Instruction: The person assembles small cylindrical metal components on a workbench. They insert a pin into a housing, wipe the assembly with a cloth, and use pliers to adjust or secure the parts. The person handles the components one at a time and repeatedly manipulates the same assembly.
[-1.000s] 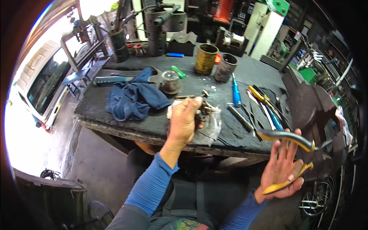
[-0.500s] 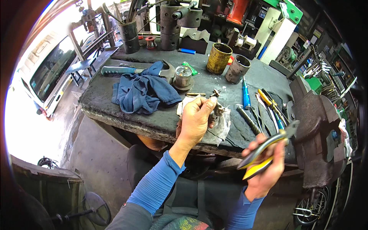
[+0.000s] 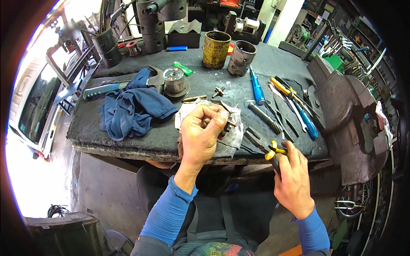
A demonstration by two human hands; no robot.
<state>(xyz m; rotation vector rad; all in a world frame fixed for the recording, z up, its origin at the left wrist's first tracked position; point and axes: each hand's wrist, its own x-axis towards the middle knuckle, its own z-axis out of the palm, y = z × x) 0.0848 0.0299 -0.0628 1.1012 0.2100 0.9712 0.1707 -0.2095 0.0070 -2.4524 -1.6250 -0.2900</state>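
One dark, worn table (image 3: 282,64) bears a pale rag (image 3: 230,146) spread near its front edge. Over the rag, the left hand (image 3: 200,137) is closed; the right hand (image 3: 294,181), at the table's front edge, is curled around black-and-yellow pliers (image 3: 271,154), their nose pointing forward and left. The small metal part (image 3: 231,123) sits pinched in the left hand, mostly hidden by the fingers. The step seems preparatory, tool and piece held apart; joining them would call for a steady pinch and an aligned nose.

Held part (image 3: 229,125) mostly hidden, red object (image 3: 229,2) cropped
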